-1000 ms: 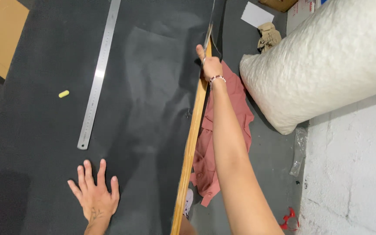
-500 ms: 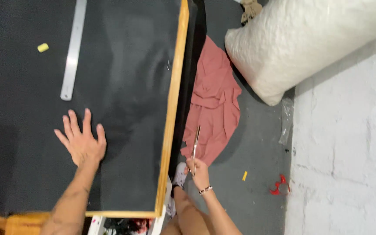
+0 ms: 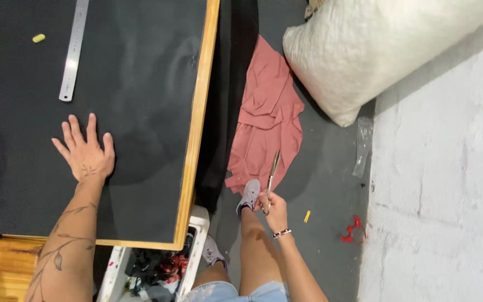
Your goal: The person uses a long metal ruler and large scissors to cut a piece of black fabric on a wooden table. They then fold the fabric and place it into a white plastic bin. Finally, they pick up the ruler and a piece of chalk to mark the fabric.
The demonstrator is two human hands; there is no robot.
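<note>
Currently: wood-edged table [image 3: 199, 112] covered by black fabric sheet [image 3: 135, 84], flat, no cut visible; cutting seemingly not begun. Steel ruler [image 3: 72, 53] lies on it, apart from both hands. Left hand [image 3: 86, 152]: open, fingers spread, palm pressing fabric. Right hand [image 3: 272, 206]: lowered beside table, closed around long metal scissors [image 3: 273, 170], blades pointing away over floor.

head view | worn, looks steeply down | mid-range | table [image 3: 199, 106] edge left, floor [image 3: 325, 184] right
</note>
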